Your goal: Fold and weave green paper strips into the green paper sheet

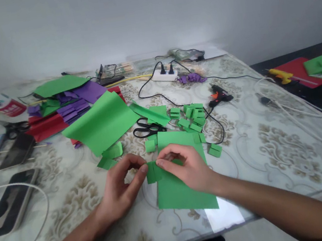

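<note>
Between my two hands is a small green paper piece [152,174] with a crease or slit down its middle. My left hand [122,185] pinches its upper left corner. At its upper right edge, my right hand [187,169] pinches with thumb and forefinger. Under my right hand lies a larger green sheet [188,195], which the small piece partly overlaps. Just beyond are black-handled scissors [147,129], their blades hidden by green paper. Several small folded green pieces [192,117] are heaped behind the sheet, and a single one [215,150] lies to its right.
A curled green sheet [103,121] and purple and red papers [73,110] lie at the back left. A black glue gun [219,95] stands right of the heap, its cord near a white power strip [164,75]. Two phones [12,203] lie at the left, with a white cable.
</note>
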A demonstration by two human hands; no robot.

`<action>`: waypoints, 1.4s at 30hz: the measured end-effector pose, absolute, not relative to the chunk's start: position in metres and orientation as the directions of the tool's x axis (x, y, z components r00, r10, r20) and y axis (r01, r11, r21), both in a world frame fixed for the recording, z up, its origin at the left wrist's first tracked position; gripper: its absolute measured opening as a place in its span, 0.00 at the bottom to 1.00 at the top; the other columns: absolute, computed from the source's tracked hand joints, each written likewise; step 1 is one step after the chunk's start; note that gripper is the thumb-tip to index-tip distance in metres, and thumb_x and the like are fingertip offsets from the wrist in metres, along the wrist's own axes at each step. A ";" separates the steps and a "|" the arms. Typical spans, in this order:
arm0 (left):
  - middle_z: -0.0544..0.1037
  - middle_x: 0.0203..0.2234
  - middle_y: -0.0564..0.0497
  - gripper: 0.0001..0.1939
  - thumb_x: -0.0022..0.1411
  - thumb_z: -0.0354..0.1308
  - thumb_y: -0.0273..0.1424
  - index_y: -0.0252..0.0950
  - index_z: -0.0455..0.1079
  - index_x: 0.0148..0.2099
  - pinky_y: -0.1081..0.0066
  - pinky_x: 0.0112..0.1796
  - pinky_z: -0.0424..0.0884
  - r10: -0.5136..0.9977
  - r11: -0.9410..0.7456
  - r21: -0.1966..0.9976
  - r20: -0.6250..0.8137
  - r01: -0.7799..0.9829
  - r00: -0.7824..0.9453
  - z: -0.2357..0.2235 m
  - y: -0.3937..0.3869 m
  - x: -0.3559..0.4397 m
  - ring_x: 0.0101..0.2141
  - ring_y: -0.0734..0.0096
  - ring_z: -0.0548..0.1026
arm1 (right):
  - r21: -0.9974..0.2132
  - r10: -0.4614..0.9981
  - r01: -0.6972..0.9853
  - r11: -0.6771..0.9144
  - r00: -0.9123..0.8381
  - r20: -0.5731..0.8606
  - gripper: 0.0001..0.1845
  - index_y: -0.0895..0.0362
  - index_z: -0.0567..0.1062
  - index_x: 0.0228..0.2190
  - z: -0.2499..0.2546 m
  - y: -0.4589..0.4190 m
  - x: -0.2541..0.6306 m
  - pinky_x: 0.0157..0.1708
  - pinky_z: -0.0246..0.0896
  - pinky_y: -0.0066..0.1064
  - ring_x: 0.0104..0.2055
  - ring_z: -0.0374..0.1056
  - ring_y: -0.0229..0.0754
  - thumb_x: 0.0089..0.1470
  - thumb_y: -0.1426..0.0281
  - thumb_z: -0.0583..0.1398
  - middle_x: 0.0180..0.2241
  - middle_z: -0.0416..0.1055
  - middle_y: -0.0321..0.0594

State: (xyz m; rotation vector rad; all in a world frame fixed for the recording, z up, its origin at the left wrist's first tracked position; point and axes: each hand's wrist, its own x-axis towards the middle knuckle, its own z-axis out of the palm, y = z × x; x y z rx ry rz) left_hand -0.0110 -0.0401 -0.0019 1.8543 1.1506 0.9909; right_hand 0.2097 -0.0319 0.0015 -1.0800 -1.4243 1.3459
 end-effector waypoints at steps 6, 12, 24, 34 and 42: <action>0.78 0.33 0.51 0.05 0.73 0.59 0.31 0.38 0.73 0.42 0.71 0.36 0.72 0.919 -0.361 0.848 0.252 0.387 0.304 -0.002 -0.040 -0.011 0.33 0.69 0.76 | -1.000 0.966 0.022 0.022 -0.260 0.016 0.06 0.55 0.80 0.33 0.003 -0.032 0.210 0.38 0.71 0.33 0.35 0.76 0.41 0.58 0.65 0.67 0.32 0.81 0.38; 0.78 0.33 0.51 0.05 0.73 0.59 0.32 0.38 0.74 0.42 0.70 0.37 0.73 0.903 -0.379 0.844 0.249 0.379 0.349 -0.002 -0.040 -0.012 0.34 0.68 0.76 | -0.998 0.957 0.015 0.066 -0.285 0.059 0.05 0.54 0.81 0.34 0.003 -0.032 0.208 0.40 0.72 0.34 0.36 0.77 0.42 0.58 0.66 0.68 0.33 0.82 0.38; 0.79 0.31 0.51 0.05 0.73 0.60 0.30 0.38 0.74 0.41 0.72 0.35 0.73 0.888 -0.406 0.825 0.254 0.394 0.383 -0.001 -0.039 -0.009 0.32 0.69 0.77 | -0.997 0.936 0.037 0.072 -0.347 0.055 0.04 0.54 0.81 0.32 0.005 -0.032 0.208 0.40 0.71 0.34 0.36 0.76 0.41 0.59 0.68 0.67 0.32 0.81 0.37; 0.80 0.30 0.52 0.05 0.72 0.60 0.31 0.38 0.74 0.40 0.72 0.35 0.74 0.890 -0.397 0.831 0.245 0.390 0.384 -0.002 -0.039 -0.008 0.32 0.69 0.77 | -0.994 0.935 0.057 0.089 -0.348 0.063 0.05 0.54 0.81 0.31 0.005 -0.031 0.209 0.39 0.70 0.33 0.35 0.75 0.41 0.59 0.68 0.67 0.32 0.81 0.36; 0.79 0.31 0.53 0.05 0.73 0.60 0.31 0.38 0.74 0.41 0.73 0.35 0.73 0.886 -0.401 0.828 0.242 0.393 0.395 -0.003 -0.040 -0.010 0.32 0.70 0.77 | -0.995 0.932 0.052 0.081 -0.358 0.057 0.05 0.54 0.81 0.31 0.005 -0.031 0.209 0.39 0.70 0.33 0.35 0.75 0.41 0.59 0.68 0.67 0.31 0.80 0.36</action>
